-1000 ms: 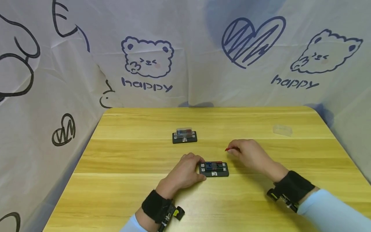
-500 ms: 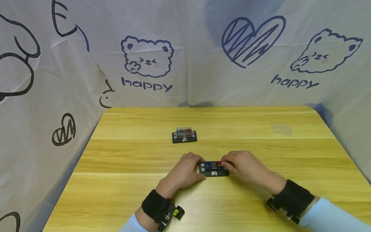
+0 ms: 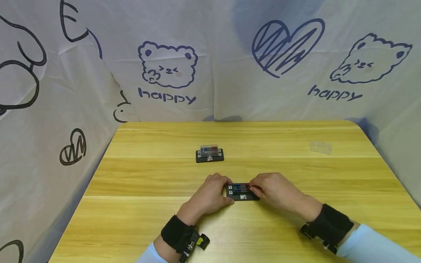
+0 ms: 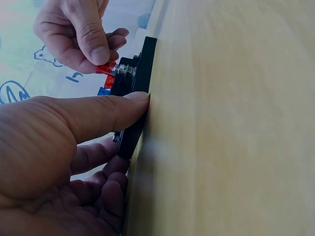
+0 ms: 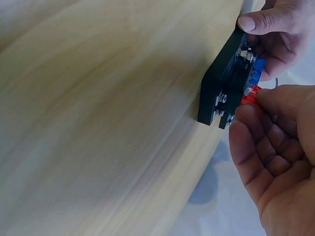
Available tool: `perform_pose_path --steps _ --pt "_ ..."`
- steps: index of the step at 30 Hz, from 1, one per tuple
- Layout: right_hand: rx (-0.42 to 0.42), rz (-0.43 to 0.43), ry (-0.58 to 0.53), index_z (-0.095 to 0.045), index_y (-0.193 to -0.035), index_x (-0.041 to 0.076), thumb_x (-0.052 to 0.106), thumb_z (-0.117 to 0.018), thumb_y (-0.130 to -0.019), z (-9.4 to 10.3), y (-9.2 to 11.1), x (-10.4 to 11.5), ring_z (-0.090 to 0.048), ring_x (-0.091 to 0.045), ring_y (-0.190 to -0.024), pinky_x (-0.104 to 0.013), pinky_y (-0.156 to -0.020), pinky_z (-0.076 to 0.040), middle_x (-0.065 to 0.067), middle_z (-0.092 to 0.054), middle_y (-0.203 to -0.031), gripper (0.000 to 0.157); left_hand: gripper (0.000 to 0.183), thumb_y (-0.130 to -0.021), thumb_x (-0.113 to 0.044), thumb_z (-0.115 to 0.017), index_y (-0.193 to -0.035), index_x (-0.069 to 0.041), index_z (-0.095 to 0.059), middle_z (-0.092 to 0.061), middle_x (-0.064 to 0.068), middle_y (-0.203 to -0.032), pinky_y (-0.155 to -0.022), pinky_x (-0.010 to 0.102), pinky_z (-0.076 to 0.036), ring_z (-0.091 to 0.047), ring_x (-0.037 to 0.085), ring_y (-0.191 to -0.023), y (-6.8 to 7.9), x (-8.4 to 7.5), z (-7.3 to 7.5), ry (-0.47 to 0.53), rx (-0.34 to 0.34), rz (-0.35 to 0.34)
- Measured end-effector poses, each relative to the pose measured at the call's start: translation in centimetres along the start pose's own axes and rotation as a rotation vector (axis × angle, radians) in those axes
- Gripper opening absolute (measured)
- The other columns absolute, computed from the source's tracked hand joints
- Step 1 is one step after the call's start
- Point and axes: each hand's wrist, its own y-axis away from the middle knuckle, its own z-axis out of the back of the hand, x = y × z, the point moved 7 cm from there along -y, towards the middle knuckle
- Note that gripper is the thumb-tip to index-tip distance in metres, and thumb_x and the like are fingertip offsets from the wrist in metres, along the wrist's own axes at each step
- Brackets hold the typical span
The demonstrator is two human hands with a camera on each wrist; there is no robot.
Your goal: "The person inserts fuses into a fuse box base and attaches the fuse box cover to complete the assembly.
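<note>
A black fuse block [image 3: 243,197] with metal screw terminals lies on the table in front of me. My left hand [image 3: 210,195] grips its left end, thumb on the near edge and fingers behind. Between thumb and forefinger my right hand [image 3: 277,190] pinches a red blade fuse [image 4: 106,68] at the block's right part. Another red fuse [image 4: 109,82] and blue fuses [image 5: 257,71] sit in the block, as the wrist views show. How deep the pinched fuse stands in its slot I cannot tell.
Farther back on the table [image 3: 148,175] stands a second fuse block [image 3: 209,155] under a clear cover. A loose clear cover [image 3: 320,147] lies at the back right. White cloth [image 3: 230,73] with drawings hangs behind and beside the table.
My right hand has come left and toward me, bringing the red fuse from beyond the block down onto its right part. The left hand has stayed in place.
</note>
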Motion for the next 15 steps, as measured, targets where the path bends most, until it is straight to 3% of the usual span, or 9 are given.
perform_pose_path --steps 15 --pt "0.013 0.019 0.015 -0.073 -0.092 0.013 0.016 -0.07 -0.087 0.03 -0.36 0.38 -0.06 -0.006 -0.074 -0.029 -0.064 -0.053 0.003 -0.069 -0.086 0.007 0.052 -0.072 -0.034 -0.082 -0.117 -0.015 -0.063 -0.056 -0.002 -0.102 -0.083 0.033 -0.045 -0.047 0.017 -0.093 -0.08 0.14 -0.08 -0.002 -0.013 -0.008"
